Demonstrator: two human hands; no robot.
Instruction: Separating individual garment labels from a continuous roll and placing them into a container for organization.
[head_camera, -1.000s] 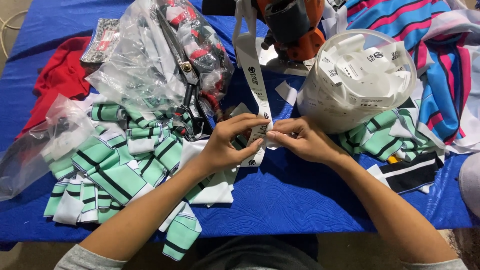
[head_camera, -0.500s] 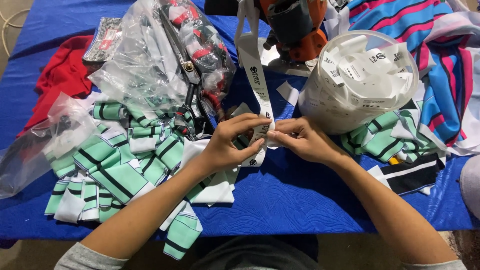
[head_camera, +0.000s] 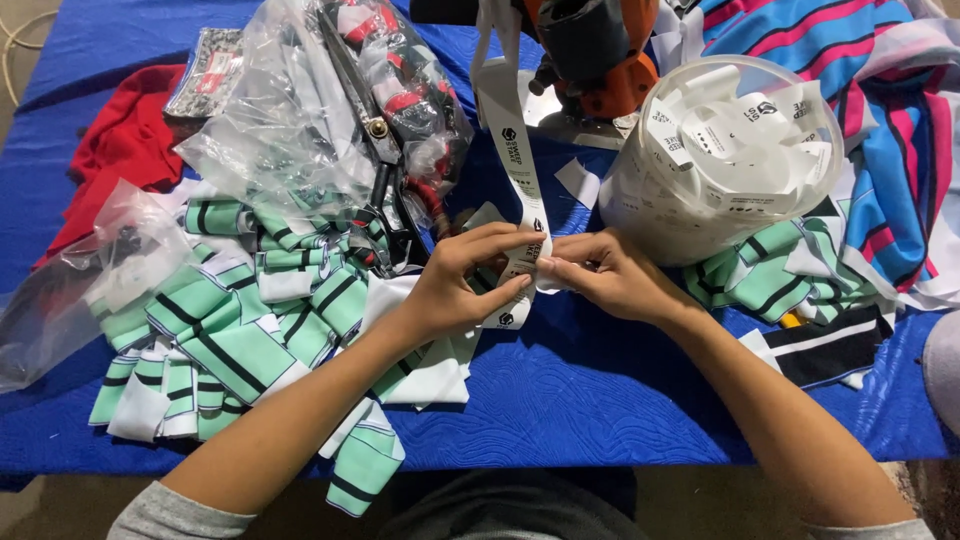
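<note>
A long white label ribbon (head_camera: 508, 130) with small black marks runs down from the top of the view to my hands. My left hand (head_camera: 462, 285) pinches it from the left, thumb and forefinger closed on the strip. My right hand (head_camera: 608, 277) grips the same strip from the right, fingertips meeting the left hand's. Both hands hover over the blue quilted tabletop (head_camera: 600, 400). Just behind my right hand stands a clear round tub (head_camera: 725, 160) full of cut white labels.
Green, white and black striped fabric pieces (head_camera: 235, 330) lie heaped at the left, more at the right (head_camera: 770, 275). Clear plastic bags (head_camera: 290, 110) with scissors (head_camera: 375, 150) sit behind. An orange machine (head_camera: 590, 55), red cloth (head_camera: 120, 150) and pink-blue striped fabric (head_camera: 900, 120) border the back.
My hands have stayed in place on the ribbon; the fingers shifted only slightly along the strip.
</note>
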